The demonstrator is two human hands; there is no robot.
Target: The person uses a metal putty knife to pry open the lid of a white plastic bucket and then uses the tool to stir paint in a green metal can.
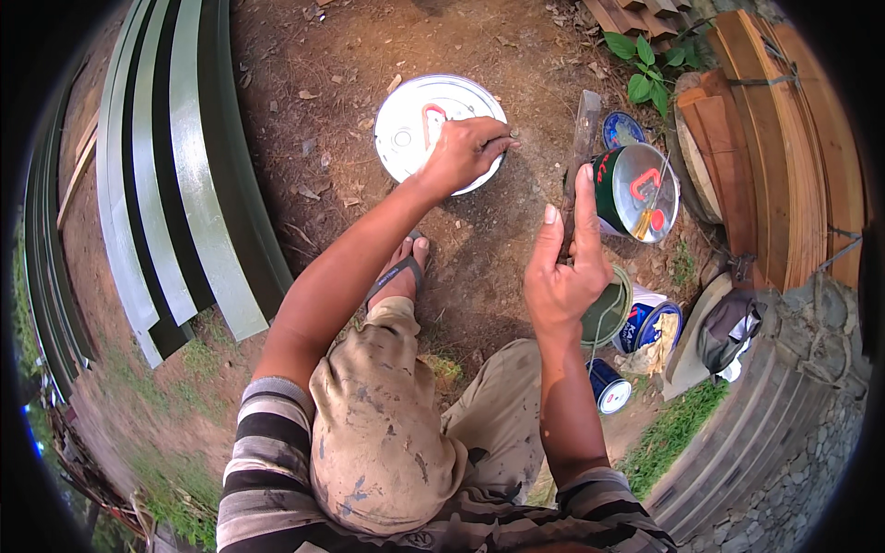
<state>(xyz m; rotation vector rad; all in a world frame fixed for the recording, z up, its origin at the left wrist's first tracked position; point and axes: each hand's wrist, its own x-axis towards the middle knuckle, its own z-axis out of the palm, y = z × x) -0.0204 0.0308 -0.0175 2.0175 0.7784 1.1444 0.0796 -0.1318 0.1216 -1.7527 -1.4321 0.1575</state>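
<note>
My left hand is over the right part of a round white container lid, fingers curled and thumb pressed against them. Whatever is in that pinch, if anything, is too small to make out. A red-and-white handle on the lid lies just left of the knuckles. My right hand is raised, thumb and forefinger pointing up and apart; its other fingers are folded and mostly hidden. A flat grey bar passes behind the forefinger. Beside it stands a dark green metal can with a red handle, red cap and a brush on top.
Long green-painted panels lie at the left. On the right are an open blue-rimmed can, a green bucket, a small dark blue can, a blue lid and bundled wooden boards. My sandalled foot is below the lid.
</note>
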